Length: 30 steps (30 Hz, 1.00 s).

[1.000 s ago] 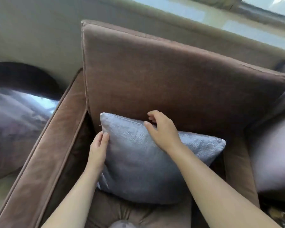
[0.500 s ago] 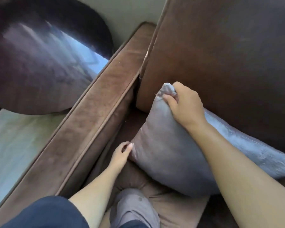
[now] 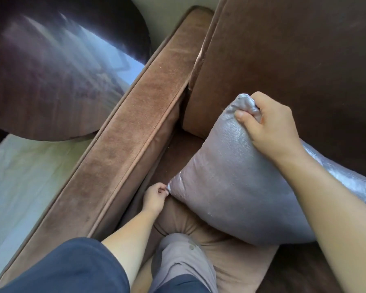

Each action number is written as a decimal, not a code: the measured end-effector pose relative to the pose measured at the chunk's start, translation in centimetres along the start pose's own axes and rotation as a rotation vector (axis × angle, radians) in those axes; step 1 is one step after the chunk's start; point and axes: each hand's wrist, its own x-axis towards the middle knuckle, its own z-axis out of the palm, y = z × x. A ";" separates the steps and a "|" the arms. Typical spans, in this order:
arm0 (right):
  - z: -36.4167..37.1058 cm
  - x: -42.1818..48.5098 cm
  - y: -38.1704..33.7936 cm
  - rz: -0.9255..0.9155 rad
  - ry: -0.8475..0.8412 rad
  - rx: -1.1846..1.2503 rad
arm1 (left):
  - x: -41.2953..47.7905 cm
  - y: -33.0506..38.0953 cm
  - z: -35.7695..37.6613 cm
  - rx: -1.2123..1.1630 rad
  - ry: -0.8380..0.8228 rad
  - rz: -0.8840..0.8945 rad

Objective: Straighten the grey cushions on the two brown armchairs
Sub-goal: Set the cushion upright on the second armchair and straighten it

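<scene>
A shiny grey cushion (image 3: 230,182) leans against the dark back cushion (image 3: 294,49) of a brown armchair, resting on the seat (image 3: 237,269). My right hand (image 3: 270,125) is clenched around the cushion's upper left corner, bunching the fabric. Low down, my left hand (image 3: 155,196) pinches the cushion's lower left corner between thumb and fingers, close to the inner side of the armrest (image 3: 123,144). The cushion's right end runs out of view behind my right forearm.
The wide brown armrest runs diagonally along the left of the seat. Beyond it stands a dark, glossy round table (image 3: 51,68) over pale floor (image 3: 25,182). My knee in grey trousers (image 3: 180,261) presses on the seat's front.
The view swung left and down. My right hand slid from the cushion's top edge to its upper left corner and clenched it. My left hand dropped from the side edge and pinched the lower corner.
</scene>
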 end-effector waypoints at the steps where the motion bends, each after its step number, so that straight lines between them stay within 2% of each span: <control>1: -0.1 0.1 0.1 0.006 0.000 0.000 | 0.1 -0.1 -0.4 0.068 -0.024 0.025; 6: -0.3 0.4 0.2 0.032 0.017 0.020 | 0.7 -0.8 -1.6 0.194 -0.061 0.068; 17: 0.2 0.4 -0.2 0.092 0.033 0.083 | 1.9 -1.3 -1.6 0.327 -0.096 0.027; 25: 1.1 -0.5 -0.1 0.039 0.056 -0.059 | 1.0 0.2 -2.7 0.281 -0.182 0.101; 30: 0.5 -2.9 0.8 0.042 -0.013 -0.242 | -0.9 4.0 -3.5 0.183 -0.176 0.114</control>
